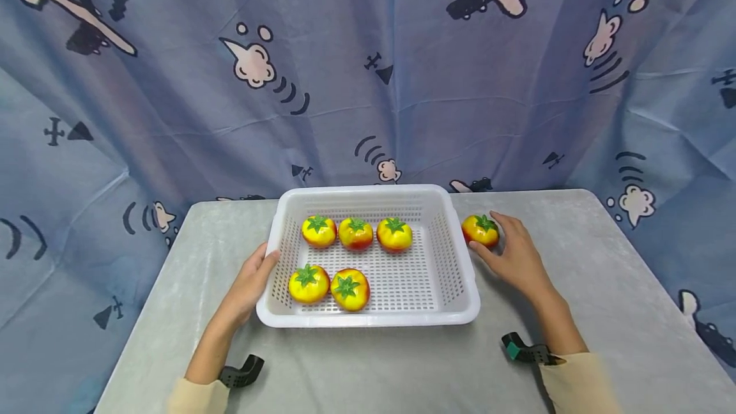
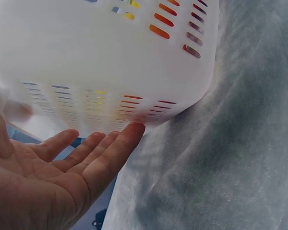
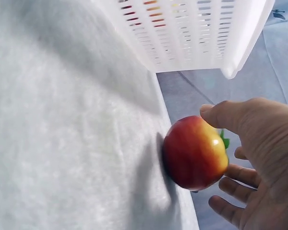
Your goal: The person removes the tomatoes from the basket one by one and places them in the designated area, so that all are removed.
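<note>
While my left hand (image 1: 247, 283) steadies the left side of the white basket (image 1: 368, 321), its thumb at the rim and its fingers nearly straight along the outer wall, I have the right hand (image 1: 514, 257) at a loose red-and-yellow fruit (image 1: 480, 230) on the surface (image 1: 368, 369), just outside the basket's right wall. That hand's fingers are spread and slightly bent, its thumb on one side of the fruit and the others near its leafy end; I cannot tell whether any of them touches its skin. Inside the basket I count five similar fruits (image 1: 395, 236), three in the far row and two nearer, toward the left, green leaves showing on top. Behind the surface hangs a blue patterned curtain (image 1: 345, 82).
</note>
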A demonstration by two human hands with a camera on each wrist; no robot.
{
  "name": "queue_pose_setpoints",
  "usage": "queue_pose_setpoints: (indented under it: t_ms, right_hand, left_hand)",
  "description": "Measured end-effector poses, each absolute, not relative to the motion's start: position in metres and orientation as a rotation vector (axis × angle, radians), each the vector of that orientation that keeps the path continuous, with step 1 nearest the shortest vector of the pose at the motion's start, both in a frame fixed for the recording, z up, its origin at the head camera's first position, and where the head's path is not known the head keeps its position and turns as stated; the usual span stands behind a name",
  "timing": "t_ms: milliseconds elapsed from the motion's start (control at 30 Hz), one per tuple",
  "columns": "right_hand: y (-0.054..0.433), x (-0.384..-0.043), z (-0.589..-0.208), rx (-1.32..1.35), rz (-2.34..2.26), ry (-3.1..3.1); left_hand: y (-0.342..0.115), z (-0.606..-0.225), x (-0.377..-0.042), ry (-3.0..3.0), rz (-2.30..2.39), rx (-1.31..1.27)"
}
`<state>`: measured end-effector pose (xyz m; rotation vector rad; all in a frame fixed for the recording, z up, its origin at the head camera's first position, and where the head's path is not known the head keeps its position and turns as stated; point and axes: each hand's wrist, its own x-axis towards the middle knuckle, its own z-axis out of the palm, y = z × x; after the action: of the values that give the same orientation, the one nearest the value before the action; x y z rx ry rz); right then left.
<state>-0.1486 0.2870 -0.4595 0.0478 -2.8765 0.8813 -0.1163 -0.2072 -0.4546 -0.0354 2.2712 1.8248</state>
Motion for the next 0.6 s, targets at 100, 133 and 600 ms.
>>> queue_pose_setpoints:
  t_ms: [100, 133, 600]
  right_hand:
    - [0.285, -0.146, -0.456, 0.056, 0.884, -2.865]
    - [0.285, -0.145, -0.454, 0.054, 0.886, -2.865]
    - [0.268, -0.14, -0.406, 0.263, 0.871, -2.831]
  left_hand:
    - [-0.209, -0.454, -0.115, 2.272, 1.816, -0.038]
    - [-0.209, -0.454, -0.114, 2.27, 1.812, -0.036]
    - [-0.21, -0.452, -0.117, 2.257, 1.833, -0.002]
